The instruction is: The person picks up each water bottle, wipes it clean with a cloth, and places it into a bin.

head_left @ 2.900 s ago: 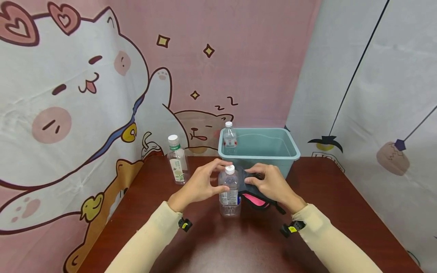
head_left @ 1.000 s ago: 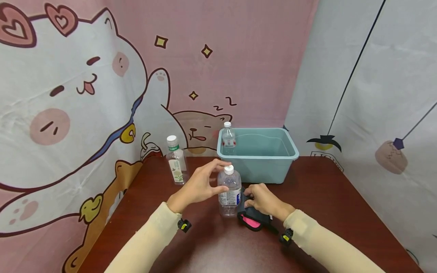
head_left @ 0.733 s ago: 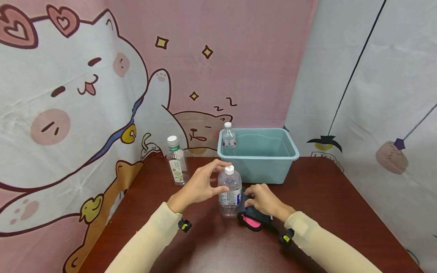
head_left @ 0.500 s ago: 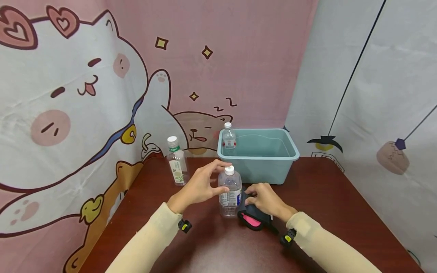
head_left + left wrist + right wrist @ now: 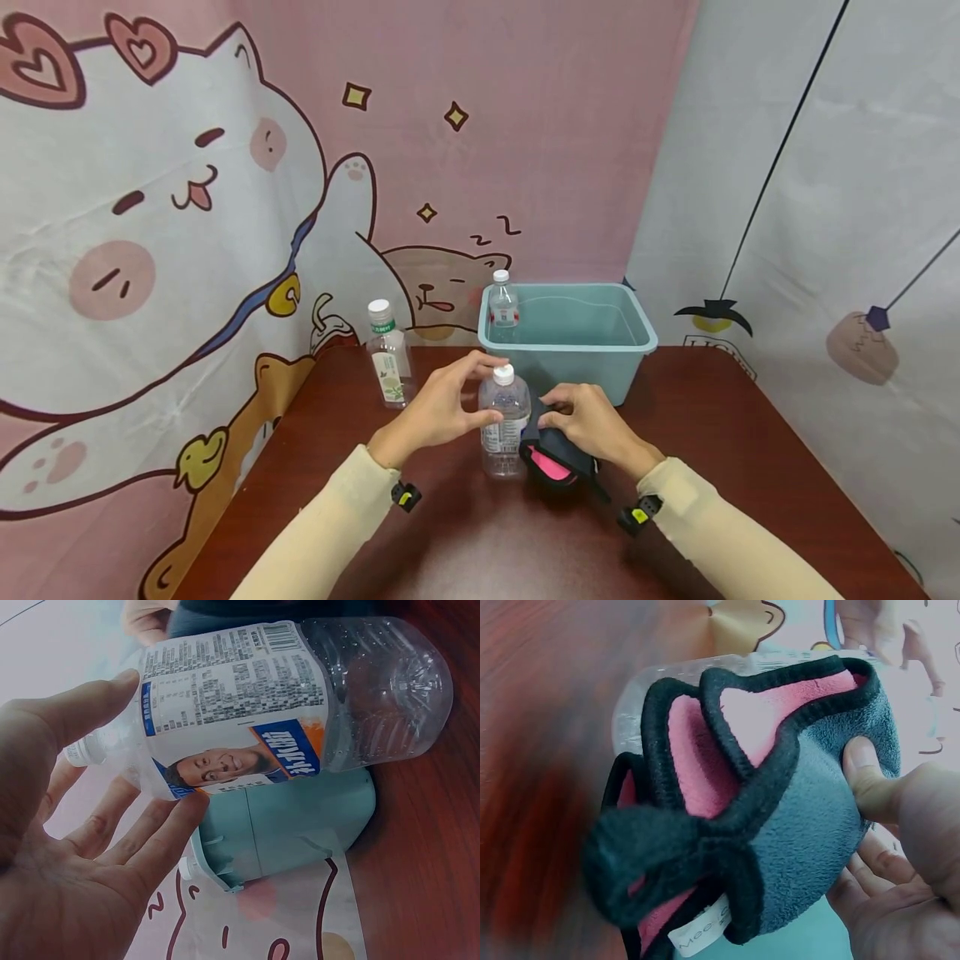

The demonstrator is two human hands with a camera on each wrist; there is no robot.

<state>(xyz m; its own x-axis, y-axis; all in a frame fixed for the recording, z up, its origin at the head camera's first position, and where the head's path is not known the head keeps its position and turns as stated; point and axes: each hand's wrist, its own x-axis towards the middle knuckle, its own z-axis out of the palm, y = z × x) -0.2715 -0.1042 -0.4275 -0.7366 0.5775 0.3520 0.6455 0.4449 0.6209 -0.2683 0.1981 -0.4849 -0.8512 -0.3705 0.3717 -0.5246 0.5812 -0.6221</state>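
Observation:
A clear plastic bottle [image 5: 504,437] with a white cap stands upright on the table. My left hand [image 5: 442,404] holds it by its upper part, thumb on the near side and fingers behind. In the left wrist view, the bottle [image 5: 240,697] shows a printed label with a portrait. My right hand [image 5: 596,421] pinches a folded cleaning cloth [image 5: 562,458], dark grey outside and pink inside, against the bottle's right side. The right wrist view shows the cloth [image 5: 802,825] with black edging, a hanging loop and a white tag.
A light blue plastic bin [image 5: 570,358] stands behind the hands. Another capped bottle [image 5: 503,308] appears at its left end. A bottle with a green-and-white label [image 5: 390,367] stands at the left of the dark red table [image 5: 697,450]. Printed curtains hang behind.
My right hand wiped down low along the bottle's side, then rose with the cloth over the last half second. My left hand has stayed on the bottle.

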